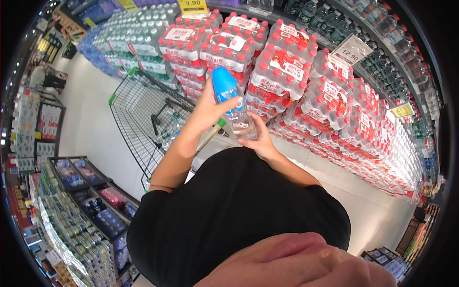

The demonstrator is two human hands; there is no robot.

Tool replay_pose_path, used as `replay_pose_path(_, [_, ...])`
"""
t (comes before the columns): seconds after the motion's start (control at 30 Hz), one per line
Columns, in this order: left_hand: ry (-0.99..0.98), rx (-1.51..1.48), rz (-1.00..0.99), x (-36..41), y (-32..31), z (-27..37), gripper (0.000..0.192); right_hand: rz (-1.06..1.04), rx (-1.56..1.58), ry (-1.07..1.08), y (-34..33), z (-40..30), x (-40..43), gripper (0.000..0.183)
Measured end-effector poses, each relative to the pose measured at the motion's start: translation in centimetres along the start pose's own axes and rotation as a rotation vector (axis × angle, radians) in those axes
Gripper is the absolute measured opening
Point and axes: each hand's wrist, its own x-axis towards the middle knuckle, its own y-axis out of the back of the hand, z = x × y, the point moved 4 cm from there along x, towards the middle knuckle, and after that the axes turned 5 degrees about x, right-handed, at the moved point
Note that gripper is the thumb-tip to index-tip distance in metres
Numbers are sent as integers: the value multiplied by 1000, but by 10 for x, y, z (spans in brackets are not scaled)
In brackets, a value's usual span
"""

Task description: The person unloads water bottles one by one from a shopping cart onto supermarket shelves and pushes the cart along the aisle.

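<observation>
In front of my chest I hold a clear plastic water bottle (pixel 241 125) with a large blue cap (pixel 224 80) and a blue label. It is tilted, its cap pointing away from me. My left hand (pixel 211 107) grips the upper part, with the thumb across the label. Around the base are the fingers and thumb of my right hand (pixel 262 138). Just left of the bottle stands a wire shopping cart (pixel 134 107) with green corner pieces; several clear bottles (pixel 166 136) lie inside it. My left forearm hides part of the cart.
Shrink-wrapped packs of red-capped bottles (pixel 279 79) are stacked ahead and to the right. Green-tinted bottle packs (pixel 143 39) stand at the far left. Shelves of bottles (pixel 333 25) rise behind, and a display of packaged drinks (pixel 82 201) stands left. A person (pixel 48 77) is farther down the aisle.
</observation>
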Motion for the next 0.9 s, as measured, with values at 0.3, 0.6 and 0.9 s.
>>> replay_pose_path(0.3, [-394,322,-156,5,-37,-7,67,44,-634,320,28,-13,57,73])
replay_pose_path(0.6, [-640,638,-178,71,-25,0,69,-1,-689,361,49,-36,166,44])
replay_pose_path(0.9, [-1,661,-10,110,32,-79,35,249,-470,563,229,-38,340,57])
